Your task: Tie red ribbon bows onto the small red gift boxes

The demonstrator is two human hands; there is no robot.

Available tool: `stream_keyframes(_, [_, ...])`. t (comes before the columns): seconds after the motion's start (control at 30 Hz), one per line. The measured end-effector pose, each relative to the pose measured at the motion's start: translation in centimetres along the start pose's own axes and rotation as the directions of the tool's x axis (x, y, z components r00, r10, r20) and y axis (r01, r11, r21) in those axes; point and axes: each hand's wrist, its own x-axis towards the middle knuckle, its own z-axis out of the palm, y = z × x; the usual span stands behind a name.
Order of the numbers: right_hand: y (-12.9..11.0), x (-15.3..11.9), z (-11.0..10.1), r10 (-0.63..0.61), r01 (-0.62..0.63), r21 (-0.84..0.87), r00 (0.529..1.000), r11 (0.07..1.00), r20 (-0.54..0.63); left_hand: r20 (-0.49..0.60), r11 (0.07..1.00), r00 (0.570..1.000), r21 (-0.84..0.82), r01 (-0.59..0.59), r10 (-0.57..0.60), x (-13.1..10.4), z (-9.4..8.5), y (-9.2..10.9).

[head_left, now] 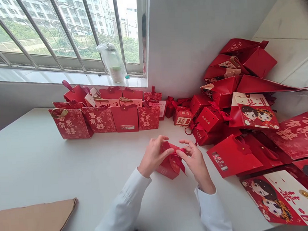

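A small red gift box (167, 168) stands on the white table in front of me, with a red ribbon (181, 164) at its top. My left hand (156, 155) is at the box's left side, thumb reaching over the top to the ribbon and index finger curved above the far edge. On the right, my right hand (193, 158) pinches the ribbon between thumb and fingers. One ribbon end hangs down the box's right side. Whether my left fingertips also grip ribbon is hard to make out.
Several red gift bags (100, 120) stand in rows by the wall. Small red boxes (208, 119) and larger bags (255, 110) pile up on the right. A cardboard sheet (33, 221) lies front left. A cup in a plastic bag (113, 64) stands on the windowsill.
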Motion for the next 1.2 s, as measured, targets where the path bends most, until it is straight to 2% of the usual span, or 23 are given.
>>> stream_keyframes(0.1, [0.0,0.0,0.0,-0.008,0.008,-0.016,1.0,1.0,0.0,0.07,0.996,0.996,0.07,-0.052,0.047,-0.3,-0.1,0.4])
stream_keyframes(0.37, [0.1,-0.1,0.1,-0.028,0.027,-0.035,1.0,0.999,-0.005,0.136,0.99,0.988,0.108,-0.094,0.078,-0.2,-0.1,0.5])
stream_keyframes(0.6, [-0.1,-0.1,0.2,-0.036,0.035,-0.048,0.999,0.998,-0.015,0.07,0.99,0.993,0.098,-0.1,0.094,-0.6,0.6,0.9])
stream_keyframes(0.73, [-0.2,-0.1,0.3,-0.023,0.022,-0.053,0.999,0.998,-0.025,0.027,0.998,0.999,0.052,-0.018,0.016,-0.6,0.1,0.6])
stream_keyframes(0.87, [-0.8,-0.1,0.5,0.004,-0.006,-0.122,1.0,0.993,-0.019,0.053,0.998,0.997,0.035,0.049,-0.051,-0.4,-0.2,0.3])
stream_keyframes(1.0, [-1.3,0.0,0.6,0.001,-0.002,-0.212,1.0,0.977,-0.002,0.013,1.0,1.0,0.014,0.028,-0.028,-0.4,0.5,0.6])
stream_keyframes(1.2, [-1.0,-0.2,0.8,-0.019,0.021,-0.155,1.0,0.988,0.011,-0.09,0.993,0.994,-0.106,0.048,-0.058,0.0,1.5,0.0])
